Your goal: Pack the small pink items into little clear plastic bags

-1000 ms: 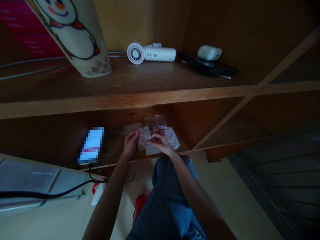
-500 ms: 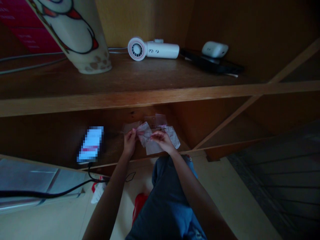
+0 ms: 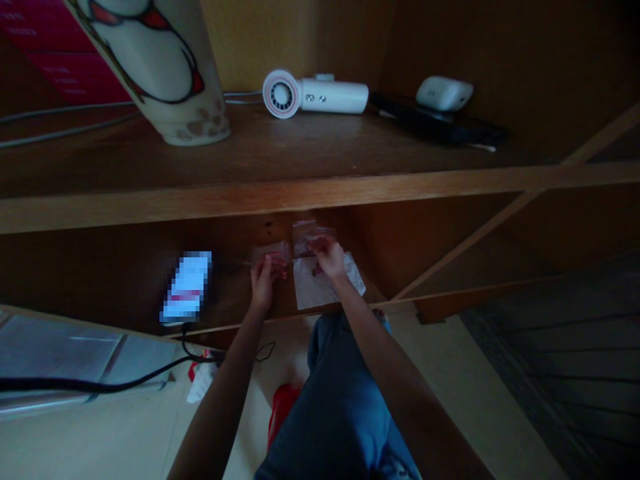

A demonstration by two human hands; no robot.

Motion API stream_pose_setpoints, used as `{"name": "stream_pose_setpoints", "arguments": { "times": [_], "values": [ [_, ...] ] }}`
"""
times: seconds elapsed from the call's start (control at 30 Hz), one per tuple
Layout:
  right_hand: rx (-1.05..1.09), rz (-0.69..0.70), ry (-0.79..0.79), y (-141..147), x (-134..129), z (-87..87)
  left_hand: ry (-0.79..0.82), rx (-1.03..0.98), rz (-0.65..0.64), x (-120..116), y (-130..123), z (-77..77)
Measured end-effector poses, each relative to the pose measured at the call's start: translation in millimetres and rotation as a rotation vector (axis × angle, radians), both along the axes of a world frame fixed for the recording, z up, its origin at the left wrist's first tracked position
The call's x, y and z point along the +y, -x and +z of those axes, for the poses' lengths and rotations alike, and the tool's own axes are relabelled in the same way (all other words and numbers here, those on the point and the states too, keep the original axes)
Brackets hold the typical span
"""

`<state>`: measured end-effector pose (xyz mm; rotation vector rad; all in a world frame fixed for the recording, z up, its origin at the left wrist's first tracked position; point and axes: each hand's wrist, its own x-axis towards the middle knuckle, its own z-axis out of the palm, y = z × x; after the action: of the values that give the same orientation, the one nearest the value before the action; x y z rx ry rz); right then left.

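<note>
My left hand [image 3: 263,283] pinches the edge of a small clear plastic bag [image 3: 273,253] above the low wooden shelf. My right hand [image 3: 327,257] is a little farther away and holds a second clear bag [image 3: 306,237] by its edge. Just below my right hand, a wider clear plastic sheet or bag [image 3: 325,287] lies flat on the wood. Tiny pink beads [image 3: 317,270] sit at its far end, partly hidden by my right hand and wrist.
A lit phone [image 3: 187,287] lies left of my hands, its black cable [image 3: 185,340] trailing down. My denim-clad legs [image 3: 340,400] are below. On the upper shelf stand a snowman cup [image 3: 165,67], a white handheld fan [image 3: 315,95] and a white case [image 3: 444,93].
My right hand has moved farther away and apart from my left, carrying a clear bag. The bag between my hands is gone from there, and the view has shifted slightly.
</note>
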<state>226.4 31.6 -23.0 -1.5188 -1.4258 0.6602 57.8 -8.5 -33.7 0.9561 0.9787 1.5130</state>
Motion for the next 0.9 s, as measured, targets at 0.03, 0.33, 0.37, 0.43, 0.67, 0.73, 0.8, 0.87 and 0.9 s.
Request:
{"name": "stream_pose_setpoints", "arguments": {
  "times": [0.03,0.33,0.37,0.43,0.67,0.73,0.8,0.87,0.9],
  "values": [
    [-0.058,-0.012,0.022,2.7,2.7,2.0,-0.001,-0.002,-0.001,0.1,-0.2,0.1],
    [-0.403,-0.075,0.103,13.4,7.9,6.0,-0.007,0.010,-0.013,1.5,0.8,-2.6],
    [-0.436,-0.076,0.108,13.1,7.2,5.4,-0.009,0.009,-0.014,1.5,0.9,-2.7],
    [-0.488,-0.098,0.101,12.6,5.2,4.3,-0.009,0.012,-0.016,1.3,0.8,-2.6],
    [-0.397,-0.222,-0.034,0.3,-7.3,8.4,-0.009,0.016,-0.010,-0.2,1.3,-1.4],
    [-0.308,-0.219,-0.062,-10.0,-13.7,9.2,-0.017,0.026,-0.001,-0.3,1.4,-1.8],
    [-0.206,-0.180,-0.088,-21.6,-22.0,8.0,-0.029,0.051,0.010,-0.3,1.3,-3.1],
    [-0.108,-0.179,-0.093,-32.2,-31.8,5.0,-0.044,0.093,0.035,0.0,1.1,-5.2],
    [-0.070,-0.187,-0.079,-36.5,-36.9,3.2,-0.055,0.122,0.058,0.1,1.1,-6.3]
  ]
}}
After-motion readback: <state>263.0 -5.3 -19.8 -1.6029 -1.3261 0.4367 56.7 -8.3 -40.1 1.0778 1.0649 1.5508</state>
